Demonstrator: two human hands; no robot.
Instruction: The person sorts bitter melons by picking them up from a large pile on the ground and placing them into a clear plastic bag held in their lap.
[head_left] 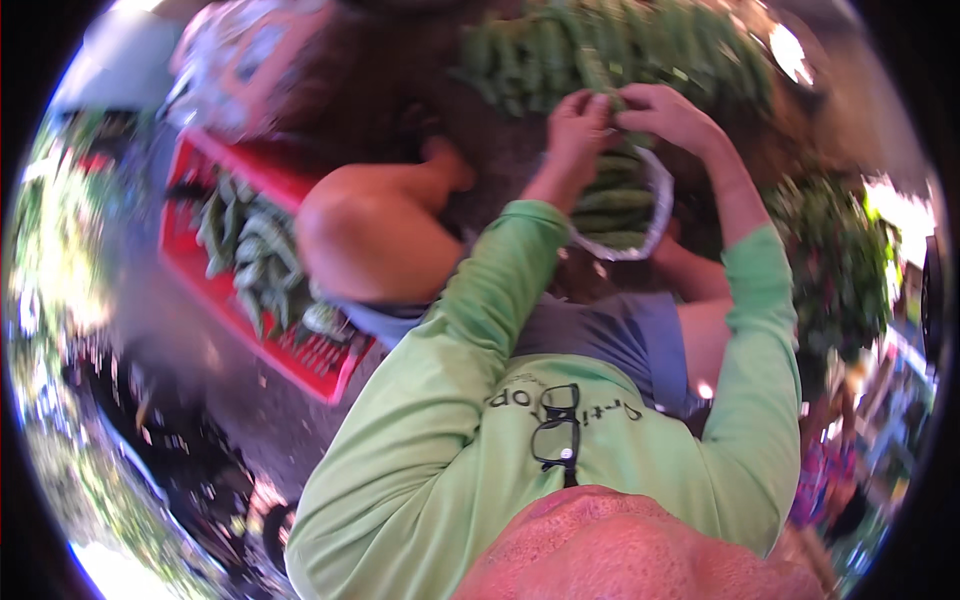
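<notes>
Your left hand (580, 130) and right hand (672, 115) pinch one slender green vegetable (597, 72)
It is blurred, at far centre, between your fingertips; just nearer, one round white-rimmed container (662, 197) holds at least four long dark-green vegetables (612, 200); one red plastic crate (215, 305) at left holds pale-green vegetables (265, 255), overlapping too much to count; one row of green vegetables (530, 60) lies beyond

Red crate (256, 169) at left, pink-and-white bundle (250, 65) beyond, dark-framed eyeglasses (556, 424), leafy greens (835, 265) right

Patches of white glare (790, 52) break up blurred, fisheye-bent edges.
</notes>
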